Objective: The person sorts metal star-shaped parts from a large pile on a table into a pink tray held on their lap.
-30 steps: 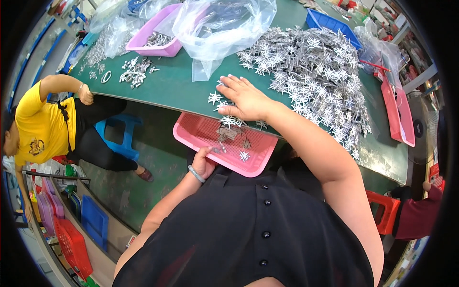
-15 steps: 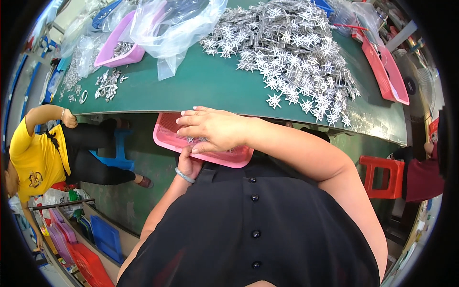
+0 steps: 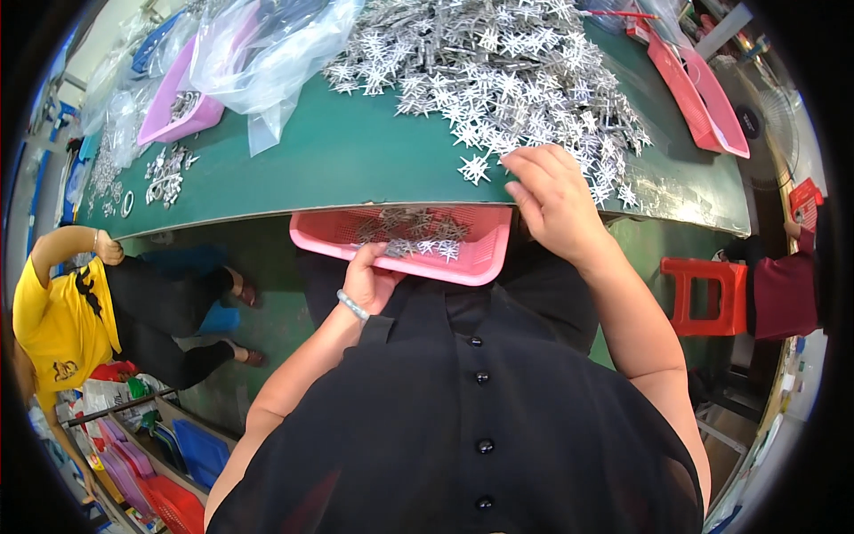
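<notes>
A pink plastic basket (image 3: 485,261) sits at my lap, its far side under the edge of the green table (image 3: 311,182). Star-shaped silver metal pieces (image 3: 427,249) lie in it. My left hand (image 3: 369,280) grips the basket's near rim, thumb over the top and a bracelet on the wrist. Above the table edge is my right hand (image 3: 556,200), fingers slightly bent and thumb apart, with nothing visible between them. Its fingertips are beside the near edge of a large heap of the same star-shaped pieces (image 3: 534,98).
At the left are a lilac basket (image 3: 191,123), clear plastic bags (image 3: 276,71) and small metal parts (image 3: 166,176). A red-pink basket (image 3: 703,107) stands far right. A person in yellow (image 3: 67,307) sits left; a red stool (image 3: 703,298) is at right.
My right hand has left the basket and moved right and up to the heap. The basket has shifted slightly right, its contents now uncovered. My left hand keeps its hold.
</notes>
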`<state>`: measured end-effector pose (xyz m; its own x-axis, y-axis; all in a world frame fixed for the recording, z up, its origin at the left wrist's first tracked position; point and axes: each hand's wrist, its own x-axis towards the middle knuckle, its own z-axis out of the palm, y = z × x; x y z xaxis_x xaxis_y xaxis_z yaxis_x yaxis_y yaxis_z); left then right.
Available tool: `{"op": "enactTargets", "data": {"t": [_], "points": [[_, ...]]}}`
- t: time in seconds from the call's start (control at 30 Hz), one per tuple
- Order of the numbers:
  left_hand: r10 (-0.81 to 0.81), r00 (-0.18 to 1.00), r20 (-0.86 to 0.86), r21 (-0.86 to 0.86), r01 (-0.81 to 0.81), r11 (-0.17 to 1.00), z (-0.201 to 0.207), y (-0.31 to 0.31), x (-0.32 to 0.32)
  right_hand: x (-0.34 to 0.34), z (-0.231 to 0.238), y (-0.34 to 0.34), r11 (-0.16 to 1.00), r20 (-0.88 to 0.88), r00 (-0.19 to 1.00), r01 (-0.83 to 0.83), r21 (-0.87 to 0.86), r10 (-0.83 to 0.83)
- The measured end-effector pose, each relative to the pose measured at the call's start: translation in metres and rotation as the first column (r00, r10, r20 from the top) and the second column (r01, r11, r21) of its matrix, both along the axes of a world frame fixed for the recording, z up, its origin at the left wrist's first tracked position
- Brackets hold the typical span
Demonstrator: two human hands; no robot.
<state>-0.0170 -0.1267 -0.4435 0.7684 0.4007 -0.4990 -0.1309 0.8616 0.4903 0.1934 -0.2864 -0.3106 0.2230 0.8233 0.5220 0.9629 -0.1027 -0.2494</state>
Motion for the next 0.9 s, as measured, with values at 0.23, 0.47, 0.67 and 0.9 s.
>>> {"op": "enactTargets", "data": {"t": [0.23,0.47,0.67,0.9], "points": [[-0.093,0.989,-0.113,-0.022,0.091,0.996,0.005,-0.018,0.020,-0.019,-0.012,0.019,0.994,0.003,1.000,-0.002,-0.110,0.002],[-0.135,0.989,-0.057,-0.113,0.128,0.985,-0.020,-0.014,0.004,-0.001,-0.012,0.016,0.996,-0.081,0.994,-0.064,0.064,0.069],[-0.206,0.978,0.027,-0.072,0.207,0.976,-0.031,-0.004,0.007,-0.002,-0.004,0.033,0.996,0.012,0.998,-0.058,-0.064,0.059],[-0.200,0.972,0.122,-0.003,0.202,0.979,-0.041,-0.001,0.010,-0.004,-0.004,0.050,0.986,0.134,0.988,-0.061,-0.154,0.082]]}}
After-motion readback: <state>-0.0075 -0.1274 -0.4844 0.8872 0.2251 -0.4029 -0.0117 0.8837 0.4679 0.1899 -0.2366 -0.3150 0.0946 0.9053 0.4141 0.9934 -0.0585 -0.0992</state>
